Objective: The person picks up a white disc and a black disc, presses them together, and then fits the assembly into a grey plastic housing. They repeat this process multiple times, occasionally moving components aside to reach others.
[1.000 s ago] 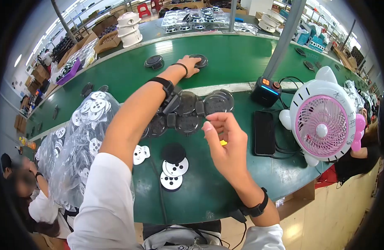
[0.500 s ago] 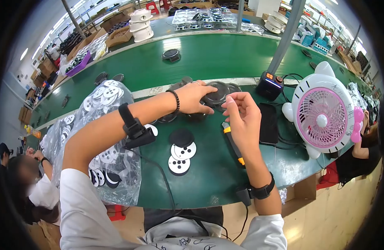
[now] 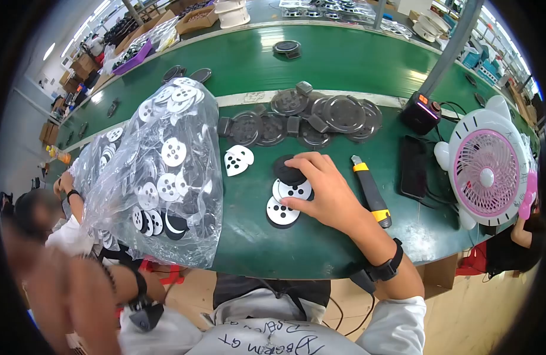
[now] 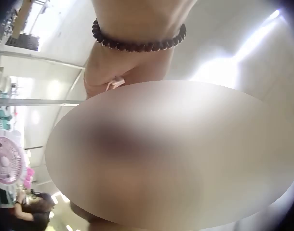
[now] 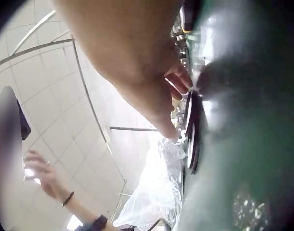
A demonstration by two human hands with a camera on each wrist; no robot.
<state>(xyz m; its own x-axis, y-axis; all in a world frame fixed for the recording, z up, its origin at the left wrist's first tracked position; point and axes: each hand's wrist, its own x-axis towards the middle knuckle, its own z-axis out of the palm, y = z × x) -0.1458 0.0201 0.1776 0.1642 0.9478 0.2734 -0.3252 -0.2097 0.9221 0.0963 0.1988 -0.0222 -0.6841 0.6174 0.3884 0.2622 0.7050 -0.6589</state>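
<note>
My right hand (image 3: 332,192) spans the overlapping discs (image 3: 292,190), thumb and fingers wide apart, left of the knife (image 3: 371,194). Left hand (image 5: 46,177) raised, grip I can't tell. Discs probably light, flexible; pinch opposite rims.

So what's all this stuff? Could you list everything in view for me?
Black disc: one, black, table's front
White discs: at least two, white with black spots, overlapping below it
Plastic bag: at least one, clear, left, disc-filled
Dark round parts: several overlapping, black, table's back
Utility knife: one, black and yellow, right
Phone: one, black, beside knife
Fan: one, white and pink, far right
Table: one, green, centre
Purple tray: one, purple, back left
Other people: at least two, both sides
Background: too cluttered to count
Left hand: one, bare, raised
Right hand: one, bare, fingers at the discs
</note>
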